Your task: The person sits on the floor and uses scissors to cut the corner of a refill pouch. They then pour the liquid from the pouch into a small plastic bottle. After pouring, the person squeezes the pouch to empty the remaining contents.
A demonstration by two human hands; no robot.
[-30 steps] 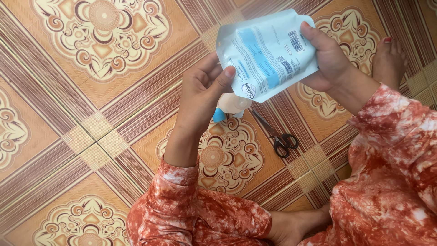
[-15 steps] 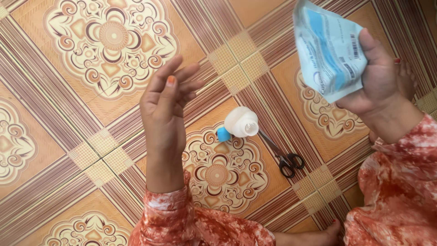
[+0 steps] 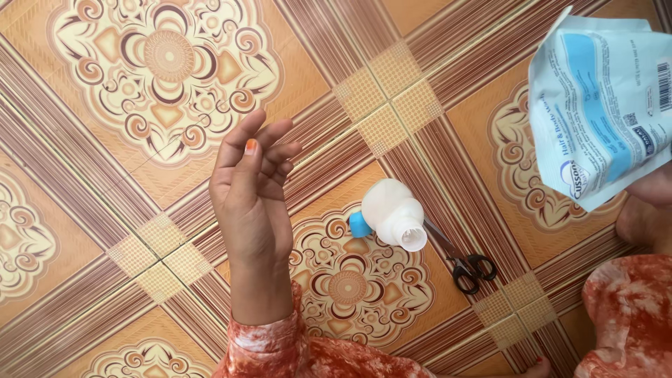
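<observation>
Left hand is hovering empty, fingers loosely spread, above the tiled floor. Right hand, mostly out of frame, is apparently pinching the pouch near the right edge. An uncapped white bottle is standing between the hands, beside a blue cap and scissors.

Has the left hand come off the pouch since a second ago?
Yes. The left hand has let go and hangs open over the floor tiles, left of the white bottle; the pale blue pouch has gone off to the right.
</observation>
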